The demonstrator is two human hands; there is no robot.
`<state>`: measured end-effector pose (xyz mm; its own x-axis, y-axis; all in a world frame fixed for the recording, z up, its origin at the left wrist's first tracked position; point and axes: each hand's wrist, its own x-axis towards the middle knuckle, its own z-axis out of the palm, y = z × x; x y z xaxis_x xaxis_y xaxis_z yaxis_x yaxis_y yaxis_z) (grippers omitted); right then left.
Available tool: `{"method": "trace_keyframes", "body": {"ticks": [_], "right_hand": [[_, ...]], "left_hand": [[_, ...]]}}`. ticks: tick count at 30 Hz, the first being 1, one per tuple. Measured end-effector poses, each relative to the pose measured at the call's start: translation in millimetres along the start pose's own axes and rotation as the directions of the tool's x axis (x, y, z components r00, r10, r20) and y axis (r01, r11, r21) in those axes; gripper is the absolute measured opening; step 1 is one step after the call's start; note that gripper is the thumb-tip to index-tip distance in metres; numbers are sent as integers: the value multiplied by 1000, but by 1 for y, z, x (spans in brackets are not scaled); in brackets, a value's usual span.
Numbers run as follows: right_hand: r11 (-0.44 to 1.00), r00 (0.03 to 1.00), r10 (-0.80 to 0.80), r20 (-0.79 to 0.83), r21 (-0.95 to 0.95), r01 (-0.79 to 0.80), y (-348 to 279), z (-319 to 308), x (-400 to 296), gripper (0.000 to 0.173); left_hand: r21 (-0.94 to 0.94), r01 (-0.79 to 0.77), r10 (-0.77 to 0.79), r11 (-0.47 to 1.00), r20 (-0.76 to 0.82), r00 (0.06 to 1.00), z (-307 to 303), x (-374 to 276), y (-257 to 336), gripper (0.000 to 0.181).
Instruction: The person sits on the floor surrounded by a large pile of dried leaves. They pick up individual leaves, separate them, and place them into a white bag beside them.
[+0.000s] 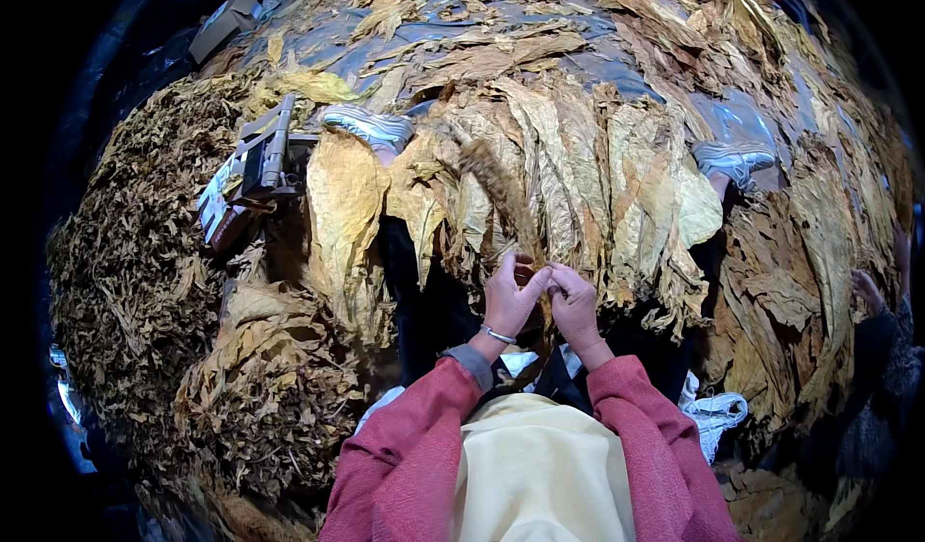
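A narrow, crumpled brown dried leaf (506,191), apparently tobacco, is pinched between my two hands and hangs out away from me, blurred at its far end. My left hand (514,293), with a bracelet at the wrist, grips it near its lower end. Fingertips of my right hand (574,300) meet the left thumb at the same spot. Under and beyond the hands, broad pale-yellow leaves (571,181) lie side by side across my dark-trousered legs. A wide golden leaf (345,206) is at the left of this row.
A large heap of shrivelled brown leaves (137,274) rises on the left, beside a grey plastic frame-like object (271,152). Light sneakers (372,126) show beyond the row. White string (715,415) lies at my right; another person's hand (867,289) is farther right. A cardboard box (227,22) stands far left.
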<state>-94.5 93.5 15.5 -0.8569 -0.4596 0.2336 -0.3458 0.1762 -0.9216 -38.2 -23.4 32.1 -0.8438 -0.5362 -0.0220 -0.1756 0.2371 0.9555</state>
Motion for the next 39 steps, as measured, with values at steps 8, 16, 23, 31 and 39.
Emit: {"method": "trace_keyframes", "body": {"ticks": [8, 16, 23, 31, 39], "right_hand": [[975, 975, 198, 99, 78, -206, -6, 9, -6, 17], [517, 807, 567, 165, 692, -505, 39, 10, -8, 4], [147, 633, 715, 297, 821, -552, 54, 4, -11, 4], [6, 595, 693, 407, 822, -569, 67, -1, -15, 14], [-12, 587, 696, 413, 824, -566, 72, 0, -19, 15]], "left_hand": [[-277, 217, -231, 936, -18, 973, -12, 3, -31, 14], [-671, 314, -393, 672, 37, 919, -25, -11, -34, 12], [-736, 328, -475, 592, 9, 880, -31, -17, -32, 12], [-701, 310, -470, 642, -39, 882, -33, -23, -30, 16], [-657, 332, -504, 677, -86, 859, -38, -36, -38, 15]]}}
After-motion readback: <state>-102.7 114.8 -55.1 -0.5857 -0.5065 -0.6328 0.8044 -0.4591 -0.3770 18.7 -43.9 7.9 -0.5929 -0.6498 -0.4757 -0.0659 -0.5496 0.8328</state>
